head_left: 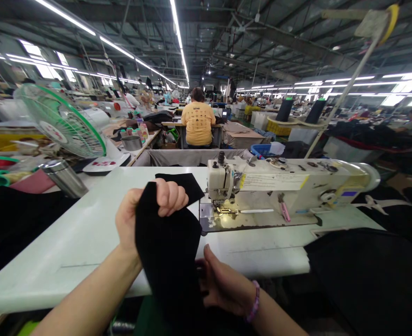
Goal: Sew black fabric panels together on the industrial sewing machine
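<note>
Black cloth [172, 247] hangs from my left hand [160, 200], whose fingers are wrapped round its upper part, above the pale table [87, 233]. Low at the cloth's right edge is my right hand [223, 282], with the thumb raised apart from the fingers; it wears a pink and purple bracelet. Its fingertips are dark and partly hidden near the cloth. Another part of black cloth lies on the table behind my left hand. The sewing machine [261, 182] stands just right of my left hand, its needle area near the cloth.
A green-rimmed fan [66, 123] and a steel flask [64, 178] are at the left. Dark fabric [366, 275] lies at the right, more at the far left [10, 224]. Pink-handled snips [284, 210] rest by the machine. A person in yellow [198, 122] sits ahead.
</note>
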A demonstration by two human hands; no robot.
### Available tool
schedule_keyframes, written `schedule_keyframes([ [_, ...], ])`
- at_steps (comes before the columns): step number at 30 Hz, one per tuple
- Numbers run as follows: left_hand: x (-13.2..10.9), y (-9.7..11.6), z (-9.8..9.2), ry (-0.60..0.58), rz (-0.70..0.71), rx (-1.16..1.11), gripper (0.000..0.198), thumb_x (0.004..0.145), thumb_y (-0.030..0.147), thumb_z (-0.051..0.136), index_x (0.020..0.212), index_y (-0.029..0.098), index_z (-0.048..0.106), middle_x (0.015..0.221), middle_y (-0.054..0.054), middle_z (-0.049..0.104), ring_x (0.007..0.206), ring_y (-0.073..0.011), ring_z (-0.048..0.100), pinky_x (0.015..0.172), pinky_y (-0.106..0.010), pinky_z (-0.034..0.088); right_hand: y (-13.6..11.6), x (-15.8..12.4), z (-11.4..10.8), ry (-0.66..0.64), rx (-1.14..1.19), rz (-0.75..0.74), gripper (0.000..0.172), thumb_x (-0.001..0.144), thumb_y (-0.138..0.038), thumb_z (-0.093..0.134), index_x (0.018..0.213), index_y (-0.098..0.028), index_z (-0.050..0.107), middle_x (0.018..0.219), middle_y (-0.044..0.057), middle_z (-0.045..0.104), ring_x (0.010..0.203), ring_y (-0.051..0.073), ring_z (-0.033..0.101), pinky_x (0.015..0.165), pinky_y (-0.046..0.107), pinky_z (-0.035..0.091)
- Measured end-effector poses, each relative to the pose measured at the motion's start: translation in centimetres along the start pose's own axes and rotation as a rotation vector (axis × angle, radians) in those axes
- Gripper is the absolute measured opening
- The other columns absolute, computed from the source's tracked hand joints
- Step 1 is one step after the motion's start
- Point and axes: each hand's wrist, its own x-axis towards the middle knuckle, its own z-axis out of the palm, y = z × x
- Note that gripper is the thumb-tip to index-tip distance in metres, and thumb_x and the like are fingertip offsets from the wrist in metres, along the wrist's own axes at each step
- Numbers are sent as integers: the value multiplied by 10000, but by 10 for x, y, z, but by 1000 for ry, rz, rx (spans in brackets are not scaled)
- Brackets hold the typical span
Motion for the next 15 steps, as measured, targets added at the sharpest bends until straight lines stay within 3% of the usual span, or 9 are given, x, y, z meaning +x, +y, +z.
schedule_keyframes([
  [2,0,9,2,-62,80,0,290,762,323,648,534,173,548,449,37,344,453,-99,358,525,-254,390,5,-2,5,-21,94,75,763,652,-829,674,1019,-160,681,867,40,690,671,153,649,586,271,526],
  [3,0,14,2,-102,104,2,309,760,340,666,527,174,549,440,38,335,445,-97,356,524,-254,390,4,-3,8,-19,128,33,704,658,-750,746,1029,-155,688,879,48,703,693,161,658,618,282,535],
  [6,-4,24,-4,-267,68,3,361,826,388,631,537,175,599,416,34,337,428,-100,374,526,-259,404,-12,-9,10,91,173,-350,439,705,-402,857,1039,-157,711,971,68,739,867,199,681,822,320,536],
  [9,-8,20,-16,-374,-152,91,607,975,568,368,707,166,735,506,-24,545,459,-127,495,544,-283,449,-44,-25,1,275,132,-679,333,720,-301,846,1017,-205,731,1046,43,748,978,213,670,952,349,496],
  [11,-8,9,-24,-315,-254,284,621,957,653,359,1003,185,765,874,-101,739,740,-198,673,718,-321,522,-65,-43,-3,351,17,-790,286,740,-340,839,983,-224,744,1020,33,753,974,212,671,958,358,496],
  [12,-8,1,-27,-277,-275,399,566,918,662,468,1163,217,718,1135,-121,724,986,-249,678,867,-357,515,-73,-53,-3,366,-78,-827,275,748,-362,835,973,-229,749,999,31,755,964,209,673,947,351,503],
  [14,-7,-15,-31,-285,-277,562,701,776,602,730,1382,293,561,1486,-99,522,1369,-310,454,1118,-435,360,-86,-73,5,367,-338,-857,243,777,-385,815,960,-236,755,943,22,753,912,189,678,878,301,526],
  [15,-6,-22,-31,-339,-296,590,840,694,565,819,1430,313,501,1533,-90,467,1430,-317,372,1168,-458,286,-90,-83,11,366,-482,-862,211,798,-381,799,949,-240,754,899,12,747,855,169,677,812,263,535],
])
